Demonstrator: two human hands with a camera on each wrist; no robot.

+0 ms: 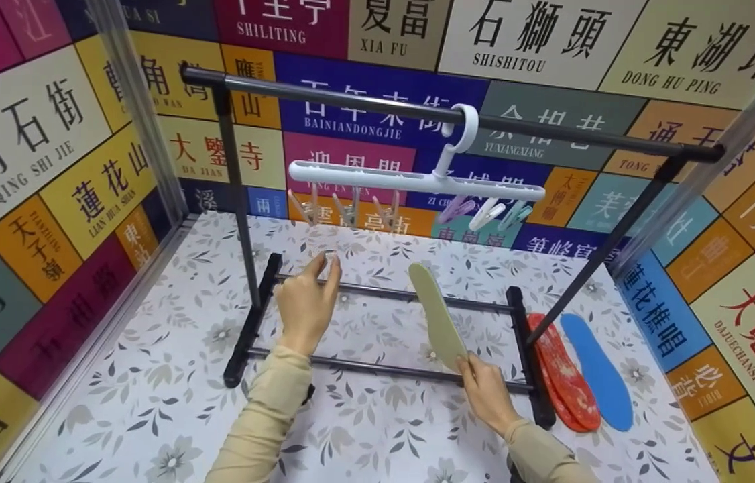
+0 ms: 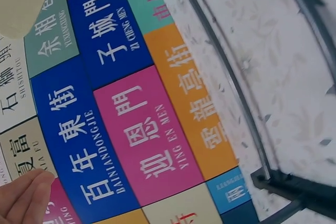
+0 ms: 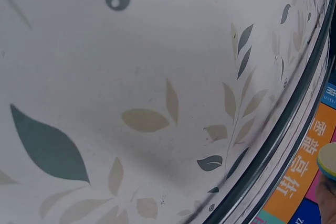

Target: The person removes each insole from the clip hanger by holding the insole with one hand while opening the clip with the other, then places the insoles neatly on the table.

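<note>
A pale olive-green insole (image 1: pixel 438 312) stands tilted inside the rack's frame in the head view. My right hand (image 1: pixel 488 392) pinches its lower end. In the right wrist view, part of an insole (image 3: pixel 328 158) and a bit of the hand (image 3: pixel 328 200) show at the right edge. My left hand (image 1: pixel 304 302) is raised by the rack's left side, thumb and finger extended with nothing visible between them. Its fingertips (image 2: pixel 39 195) appear at the lower left of the left wrist view. Above both hands, a white hanger (image 1: pixel 418 180) carries clothespins (image 1: pixel 387 209) in several colours.
The dark metal rack (image 1: pixel 364 100) has a top bar, side posts and low crossbars. Red patterned insoles (image 1: pixel 565 379) and a blue insole (image 1: pixel 599 372) lie by its right foot. Floral cloth (image 1: pixel 169 409) covers the table, with lettered walls (image 1: pixel 377 74) behind and at both sides.
</note>
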